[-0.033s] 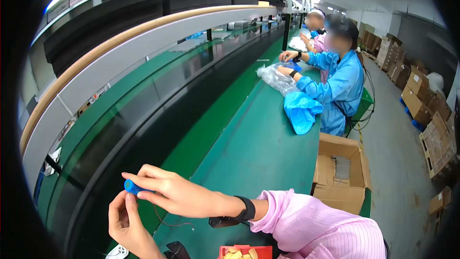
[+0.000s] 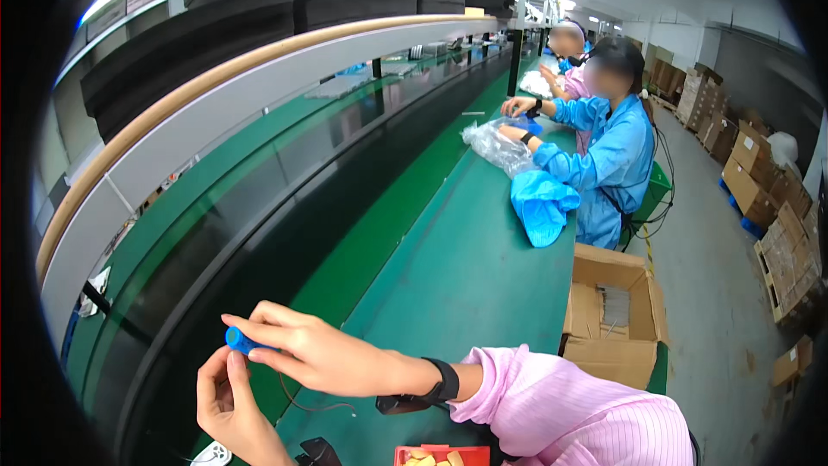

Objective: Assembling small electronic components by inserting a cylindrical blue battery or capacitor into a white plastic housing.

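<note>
Between the thumb and fingers of my right hand is a small blue battery-like cylinder, its round end facing left. A thin dark wire trails below that hand and ends over the green bench. My left hand is just beneath, fingers curled, with its thumb and fingertip pressed at the cylinder's lower side. Part of the cylinder is hidden behind my right fingers.
A red bin of yellowish pieces stands at the near edge, beside a black object. An open carton is at my right. Farther along the green bench lie a blue cloth and clear plastic bag near a co-worker.
The view has shifted very slightly. Both my hands keep the same hold on the blue cylinder.
</note>
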The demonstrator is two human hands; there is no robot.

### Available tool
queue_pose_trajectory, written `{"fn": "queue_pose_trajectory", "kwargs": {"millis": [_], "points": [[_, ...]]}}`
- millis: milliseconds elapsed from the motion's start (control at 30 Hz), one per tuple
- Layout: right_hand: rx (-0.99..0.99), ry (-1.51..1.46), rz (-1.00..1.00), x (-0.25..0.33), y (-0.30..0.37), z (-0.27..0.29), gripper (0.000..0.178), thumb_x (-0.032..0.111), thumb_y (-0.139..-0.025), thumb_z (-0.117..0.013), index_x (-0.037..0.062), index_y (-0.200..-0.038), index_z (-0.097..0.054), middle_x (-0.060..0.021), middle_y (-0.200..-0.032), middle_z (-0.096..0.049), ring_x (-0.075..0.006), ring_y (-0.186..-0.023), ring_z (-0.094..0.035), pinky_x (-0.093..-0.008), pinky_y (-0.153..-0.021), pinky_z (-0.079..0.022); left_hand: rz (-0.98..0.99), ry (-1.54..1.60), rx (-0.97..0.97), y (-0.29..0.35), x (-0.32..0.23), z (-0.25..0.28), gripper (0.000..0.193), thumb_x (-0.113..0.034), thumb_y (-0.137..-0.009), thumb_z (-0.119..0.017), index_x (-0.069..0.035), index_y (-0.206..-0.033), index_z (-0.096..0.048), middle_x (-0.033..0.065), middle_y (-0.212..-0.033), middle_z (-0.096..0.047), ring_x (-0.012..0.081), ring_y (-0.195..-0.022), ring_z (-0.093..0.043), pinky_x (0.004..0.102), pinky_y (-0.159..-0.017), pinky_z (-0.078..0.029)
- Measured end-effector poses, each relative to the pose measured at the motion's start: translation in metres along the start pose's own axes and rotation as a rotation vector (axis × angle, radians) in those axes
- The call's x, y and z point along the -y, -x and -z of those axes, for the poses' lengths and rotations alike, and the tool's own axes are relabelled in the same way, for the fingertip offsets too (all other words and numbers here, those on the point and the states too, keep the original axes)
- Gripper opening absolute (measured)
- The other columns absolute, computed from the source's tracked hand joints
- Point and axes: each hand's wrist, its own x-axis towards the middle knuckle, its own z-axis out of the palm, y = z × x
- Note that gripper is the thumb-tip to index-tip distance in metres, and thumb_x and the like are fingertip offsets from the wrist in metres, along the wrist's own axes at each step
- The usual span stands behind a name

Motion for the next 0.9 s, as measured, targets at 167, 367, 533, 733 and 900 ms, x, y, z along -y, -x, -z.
{"fn": "queue_pose_trajectory", "kwargs": {"millis": [167, 367, 533, 733, 900], "points": [[-0.01, 0.05, 0.017, -0.001, -0.002, -0.008, 0.045, 0.007, -0.096, -0.052, 0.0011, -0.139, -0.041, -0.0124, -0.102, -0.049, -0.0259, -0.085, -0.056, -0.0348, -0.075, -0.047, -0.015, -0.057, -0.009, -0.001, -0.002, 0.004, 0.015, -0.011, -0.092, -0.063, 0.003, -0.098, -0.065, 0.0042, -0.085, -0.065, 0.0071, -0.076, -0.059, 0.0202, -0.067, -0.046], [-0.133, 0.408, 0.139, -0.006, 0.005, -0.019, 0.045, 0.004, -0.092, -0.055, -0.0048, -0.134, -0.043, -0.0128, -0.102, -0.051, -0.0271, -0.085, -0.056, -0.0351, -0.074, -0.048, -0.065, -0.235, -0.106, 0.007, -0.004, -0.014, 0.013, -0.01, -0.093, -0.06, 0.003, -0.093, -0.062, 0.0043, -0.082, -0.063, 0.0078, -0.075, -0.059, 0.0215, -0.065, -0.048], [-0.09, 0.324, 0.154, -0.005, 0.002, -0.019, 0.044, 0.004, -0.091, -0.056, -0.0055, -0.132, -0.045, -0.0137, -0.101, -0.052, -0.0279, -0.085, -0.056, -0.0332, -0.074, -0.049, -0.088, -0.305, -0.11, 0.005, -0.002, -0.007, 0.012, -0.009, -0.094, -0.058, 0.002, -0.09, -0.059, 0.0029, -0.081, -0.06, 0.007, -0.074, -0.056, 0.0206, -0.064, -0.047], [0.02, -0.31, -0.198, 0.008, -0.005, -0.01, 0.035, 0.011, -0.095, -0.054, 0.0003, -0.128, -0.049, -0.0127, -0.104, -0.058, -0.0203, -0.089, -0.058, -0.0321, -0.07, -0.051, 0.225, 0.244, 0.038, -0.003, 0.003, 0.01, 0.012, -0.012, -0.095, -0.055, -0.001, -0.093, -0.058, -0.0001, -0.077, -0.056, 0.0048, -0.071, -0.051, 0.0204, -0.066, -0.042], [0.031, -0.336, -0.246, 0.008, -0.007, 0.006, 0.028, 0.017, -0.094, -0.059, 0.0015, -0.118, -0.056, -0.0089, -0.104, -0.059, -0.0154, -0.097, -0.058, -0.03, -0.074, -0.054, 0.235, 0.327, 0.029, 0.001, 0.001, -0.004, 0.016, -0.017, -0.096, -0.053, -0.002, -0.091, -0.056, 0.0001, -0.078, -0.054, 0.0056, -0.071, -0.05, 0.019, -0.068, -0.042]]}}
